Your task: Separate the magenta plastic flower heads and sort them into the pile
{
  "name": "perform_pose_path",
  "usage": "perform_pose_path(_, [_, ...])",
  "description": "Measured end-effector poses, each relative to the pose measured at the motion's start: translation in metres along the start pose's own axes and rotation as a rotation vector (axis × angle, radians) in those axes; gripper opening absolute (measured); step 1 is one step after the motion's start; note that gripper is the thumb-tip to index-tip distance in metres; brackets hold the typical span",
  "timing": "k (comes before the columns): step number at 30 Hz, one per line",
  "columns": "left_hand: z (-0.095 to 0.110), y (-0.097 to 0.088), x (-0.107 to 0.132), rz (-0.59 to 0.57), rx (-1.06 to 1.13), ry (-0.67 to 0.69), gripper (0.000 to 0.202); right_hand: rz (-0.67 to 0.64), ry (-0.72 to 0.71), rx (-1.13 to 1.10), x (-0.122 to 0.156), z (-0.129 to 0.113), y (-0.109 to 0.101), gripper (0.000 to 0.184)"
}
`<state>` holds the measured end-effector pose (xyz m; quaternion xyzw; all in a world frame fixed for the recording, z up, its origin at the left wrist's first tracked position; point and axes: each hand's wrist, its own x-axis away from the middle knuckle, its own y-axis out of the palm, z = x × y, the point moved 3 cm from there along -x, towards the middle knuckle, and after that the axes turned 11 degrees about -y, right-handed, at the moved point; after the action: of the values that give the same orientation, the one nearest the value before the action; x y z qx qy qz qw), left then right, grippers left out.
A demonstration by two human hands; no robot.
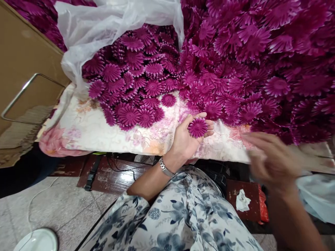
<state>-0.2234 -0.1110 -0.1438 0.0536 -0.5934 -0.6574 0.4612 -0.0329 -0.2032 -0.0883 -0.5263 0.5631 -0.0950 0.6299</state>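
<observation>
My left hand is palm up above the near edge of the cloth, with a watch on its wrist. It holds a magenta artificial flower head that rests across the palm and fingers, its petals facing up. My right hand is at the right, smeared by motion, so its fingers and anything in them cannot be made out. Just beyond the left hand, a single flower head lies on the cloth by a pile of matching flower heads.
A large heap of magenta flowers covers the right side of the floral cloth. White plastic sheeting drapes over the pile. A cardboard box with a metal handle stands at left. Crumpled tissue lies below on a dark red surface.
</observation>
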Motion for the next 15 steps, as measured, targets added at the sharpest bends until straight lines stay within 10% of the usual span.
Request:
perform_pose_path(6, [-0.006, 0.0, 0.0, 0.067, 0.084, -0.05, 0.041, -0.056, -0.243, -0.042, -0.049, -0.061, 0.112, 0.047])
perform_pose_path(15, [0.007, -0.011, 0.004, 0.055, 0.164, 0.081, 0.04, -0.185, -0.329, -0.018, -0.025, -0.059, 0.113, 0.051])
